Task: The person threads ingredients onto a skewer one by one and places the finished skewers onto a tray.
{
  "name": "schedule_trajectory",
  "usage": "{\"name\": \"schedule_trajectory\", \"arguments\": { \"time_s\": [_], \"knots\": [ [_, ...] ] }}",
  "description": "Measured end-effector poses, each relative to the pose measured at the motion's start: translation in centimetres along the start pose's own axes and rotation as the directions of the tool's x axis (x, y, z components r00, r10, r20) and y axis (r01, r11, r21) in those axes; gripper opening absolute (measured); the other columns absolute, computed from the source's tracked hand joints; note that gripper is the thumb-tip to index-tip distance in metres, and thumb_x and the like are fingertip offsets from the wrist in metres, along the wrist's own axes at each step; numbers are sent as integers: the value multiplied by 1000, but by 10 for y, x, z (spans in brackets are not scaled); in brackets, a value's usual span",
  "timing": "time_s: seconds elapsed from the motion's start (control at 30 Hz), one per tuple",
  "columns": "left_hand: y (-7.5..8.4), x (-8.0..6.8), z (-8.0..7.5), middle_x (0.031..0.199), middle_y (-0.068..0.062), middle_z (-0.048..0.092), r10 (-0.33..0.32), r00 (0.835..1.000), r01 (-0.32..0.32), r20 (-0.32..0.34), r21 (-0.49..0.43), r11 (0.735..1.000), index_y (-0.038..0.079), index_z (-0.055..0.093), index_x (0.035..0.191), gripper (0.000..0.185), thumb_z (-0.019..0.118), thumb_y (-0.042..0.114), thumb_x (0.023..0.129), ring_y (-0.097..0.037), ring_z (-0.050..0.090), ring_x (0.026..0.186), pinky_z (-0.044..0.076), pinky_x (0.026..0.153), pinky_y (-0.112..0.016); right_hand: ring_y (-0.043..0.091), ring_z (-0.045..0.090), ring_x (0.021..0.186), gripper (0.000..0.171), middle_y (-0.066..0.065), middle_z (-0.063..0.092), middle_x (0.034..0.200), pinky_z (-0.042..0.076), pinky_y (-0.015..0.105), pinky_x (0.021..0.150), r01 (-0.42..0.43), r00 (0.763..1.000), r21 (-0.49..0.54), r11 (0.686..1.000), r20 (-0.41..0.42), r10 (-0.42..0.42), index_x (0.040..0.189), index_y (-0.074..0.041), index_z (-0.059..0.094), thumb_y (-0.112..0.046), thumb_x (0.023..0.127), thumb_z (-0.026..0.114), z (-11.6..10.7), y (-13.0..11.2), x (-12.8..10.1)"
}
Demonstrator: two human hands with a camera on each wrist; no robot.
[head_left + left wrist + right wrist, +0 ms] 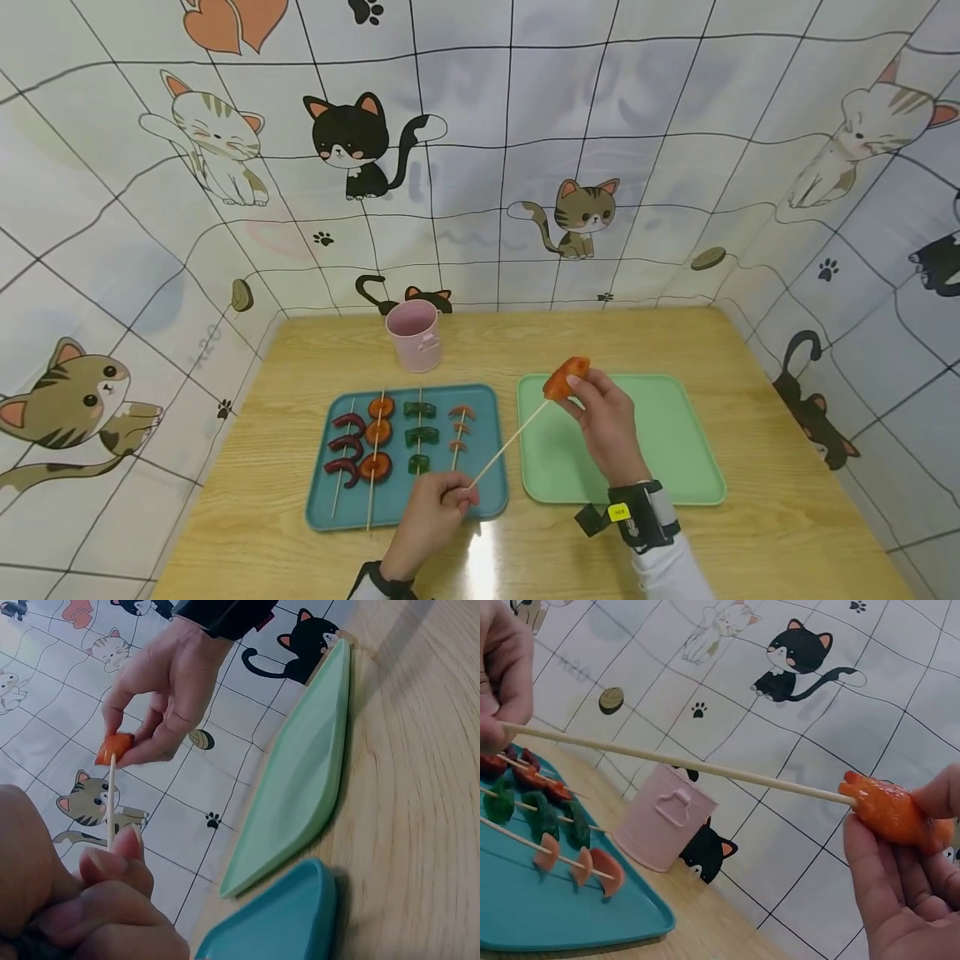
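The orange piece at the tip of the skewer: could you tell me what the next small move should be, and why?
Probably push the orange piece a little further along the skewer. The right hand pinches the piece, the left hand pinches the stick's other end, and the tip appears only just entered, with nearly the whole stick bare. Both are held above the green tray.

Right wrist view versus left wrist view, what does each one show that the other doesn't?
Only the right wrist view shows the pink cup and the loaded skewers lying on the blue tray. Only the left wrist view shows the green tray, empty where visible. Both show the left hand pinching the bare skewer, whose tip meets the orange piece held in the right hand fingers.
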State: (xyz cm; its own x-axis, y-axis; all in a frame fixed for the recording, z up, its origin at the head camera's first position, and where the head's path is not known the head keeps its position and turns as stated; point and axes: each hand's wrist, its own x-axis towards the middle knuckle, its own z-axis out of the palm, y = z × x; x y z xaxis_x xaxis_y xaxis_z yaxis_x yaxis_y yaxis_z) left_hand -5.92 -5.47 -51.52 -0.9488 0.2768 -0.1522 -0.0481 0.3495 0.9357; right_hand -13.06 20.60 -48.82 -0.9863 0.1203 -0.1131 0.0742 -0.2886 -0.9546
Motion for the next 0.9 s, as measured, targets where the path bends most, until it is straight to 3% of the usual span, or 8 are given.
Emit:
{"name": "schedule_trajectory", "arguments": {
  "time_s": [0.2,0.33,0.47,0.6,0.7,0.8,0.9],
  "knots": [
    [3,3,9,82,-24,70,25,1000,-25,0,-2,1000,-2,73,83,16,60,-9,90,-6,47,64,38,60,-18,14,68,109,39,2,65,120,58,30,94,-14,998,15,1000,54,13,132,5,57,-17,102,65,17,18,-11],
    [2,3,12,82,-23,69,-25,1000,24,-17,-51,998,-5,71,83,13,60,-11,87,-7,47,65,36,58,-18,15,70,105,35,2,69,114,59,32,93,23,999,44,999,47,-25,129,7,59,-13,101,65,23,24,-16],
    [1,2,13,81,-14,70,-44,998,42,-47,-59,997,-5,71,84,12,61,-10,86,-7,48,66,36,58,-17,16,70,107,36,4,70,114,59,32,94,68,995,-9,998,77,-67,128,4,60,-18,100,67,27,21,-17],
    [0,1,14,79,-6,71,-51,996,49,-67,-35,998,-3,72,83,12,62,-10,84,-6,50,67,38,60,-17,17,70,110,37,6,69,118,59,31,94,63,994,-62,996,93,-57,128,2,60,-21,100,68,29,19,-16],
    [1,3,14,77,-7,68,-42,999,41,-24,-58,997,-4,72,85,14,60,-9,89,-6,49,65,37,58,-18,17,69,112,36,8,68,122,59,31,94,50,996,-91,995,80,-43,127,1,61,-23,101,68,26,19,-13],
    [3,6,15,73,-6,64,-16,998,23,59,-110,994,-4,72,89,19,56,-4,98,-6,49,61,38,54,-20,17,70,113,34,10,68,123,59,31,92,43,998,-105,994,48,-38,125,-1,63,-24,100,69,23,16,-9],
    [5,7,15,69,-3,59,-21,991,44,130,-179,983,-6,70,94,23,51,0,103,-6,50,54,41,50,-20,18,69,114,37,12,66,127,59,32,93,42,997,-117,992,64,-35,127,-2,64,-26,99,70,20,11,-6]
  ]
}}
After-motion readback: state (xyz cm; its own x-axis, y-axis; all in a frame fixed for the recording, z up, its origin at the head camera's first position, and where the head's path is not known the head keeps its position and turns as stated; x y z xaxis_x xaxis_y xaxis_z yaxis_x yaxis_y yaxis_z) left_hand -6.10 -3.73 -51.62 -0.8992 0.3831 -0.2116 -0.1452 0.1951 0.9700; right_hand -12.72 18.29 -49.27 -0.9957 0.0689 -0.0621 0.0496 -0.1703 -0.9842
